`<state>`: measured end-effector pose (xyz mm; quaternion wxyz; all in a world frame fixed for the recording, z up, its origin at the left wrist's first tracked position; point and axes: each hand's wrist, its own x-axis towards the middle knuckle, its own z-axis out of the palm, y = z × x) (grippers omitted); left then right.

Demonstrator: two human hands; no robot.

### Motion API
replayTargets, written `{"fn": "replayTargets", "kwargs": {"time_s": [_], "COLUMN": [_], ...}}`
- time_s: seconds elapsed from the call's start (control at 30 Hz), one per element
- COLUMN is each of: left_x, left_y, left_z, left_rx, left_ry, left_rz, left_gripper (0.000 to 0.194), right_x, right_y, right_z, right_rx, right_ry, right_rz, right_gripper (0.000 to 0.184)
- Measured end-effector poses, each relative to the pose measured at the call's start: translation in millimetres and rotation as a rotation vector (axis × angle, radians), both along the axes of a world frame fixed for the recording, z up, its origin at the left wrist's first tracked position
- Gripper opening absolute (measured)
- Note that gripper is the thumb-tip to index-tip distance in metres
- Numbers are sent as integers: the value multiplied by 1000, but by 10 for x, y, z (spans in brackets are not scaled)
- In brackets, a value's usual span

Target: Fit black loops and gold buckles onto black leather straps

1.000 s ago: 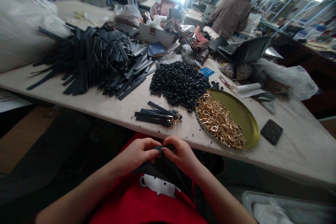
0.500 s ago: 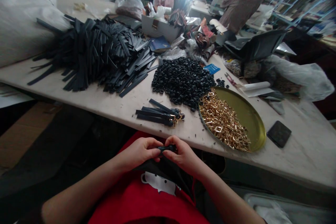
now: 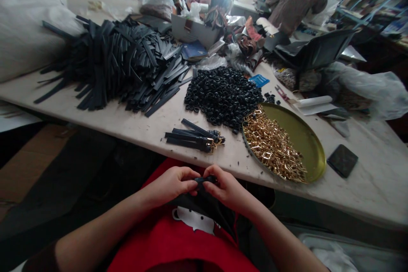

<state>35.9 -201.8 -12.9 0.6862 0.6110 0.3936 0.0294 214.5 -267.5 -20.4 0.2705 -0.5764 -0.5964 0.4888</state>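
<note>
Over my lap, just below the table edge, I pinch a short black strap [image 3: 201, 181] between both hands. My left hand [image 3: 178, 185] grips one end with thumb and fingers. Close beside it, my right hand [image 3: 221, 185] is closed on the other end; whether a buckle sits there is hidden by the fingers. Beyond my hands on the table lies a small stack of black straps with gold buckles [image 3: 194, 138]. A heap of black loops [image 3: 223, 95] lies behind it. To the right, a round gold tray [image 3: 310, 144] holds a pile of gold buckles [image 3: 272, 144].
A big pile of black strips [image 3: 117, 59] covers the table's left, beside a large white sack [image 3: 28, 29]. A dark square object [image 3: 342, 160] lies right of the tray. Red-handled snips [image 3: 282, 93] and a blue packet [image 3: 259, 80] lie farther back. A person [image 3: 296, 0] stands beyond.
My right hand's fingers have shifted slightly along the strap. My view has turned a little, so the tray appears slightly farther right. The things on the table have stayed put.
</note>
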Motion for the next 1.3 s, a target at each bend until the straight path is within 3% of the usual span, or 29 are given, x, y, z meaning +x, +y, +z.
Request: {"fn": "replayTargets", "kwargs": {"time_s": [0.2, 0.3, 0.53, 0.67, 0.8, 0.9, 1.07, 1.2, 1.3], "left_x": [77, 75, -70, -42, 3, 25, 142, 270, 286], "left_y": [-116, -123, -88, -71, 25, 163, 597, 1034, 1351], "left_z": [98, 64, -10, 44, 156, 239, 287, 183, 68], "left_rx": [272, 258, 39, 144, 250, 364, 753, 1009, 1097], "left_ry": [102, 77, 30, 52, 85, 135, 185, 262, 355], "left_rz": [-26, -20, -97, -133, -200, -241, -261, -189, -128], "left_gripper": [25, 26, 31, 28, 30, 29, 28, 26, 22], "right_x": [-127, -183, -208, -192, -199, -227, -205, -82, -8], "right_y": [-97, -146, -209, -169, -98, 17, 463, 958, 1218], "right_z": [-135, -175, -110, -86, -129, -166, -49, 18, -78], "right_rx": [40, 61, 128, 151, 169, 202, 310, 411, 464], "right_ry": [75, 106, -5, 13, 59, 25, -37, -363, -542], "right_rz": [-226, -263, -164, -66, -108, -208, -297, -316, -229], "right_gripper": [6, 6, 15, 17, 18, 22, 21, 21, 22]}}
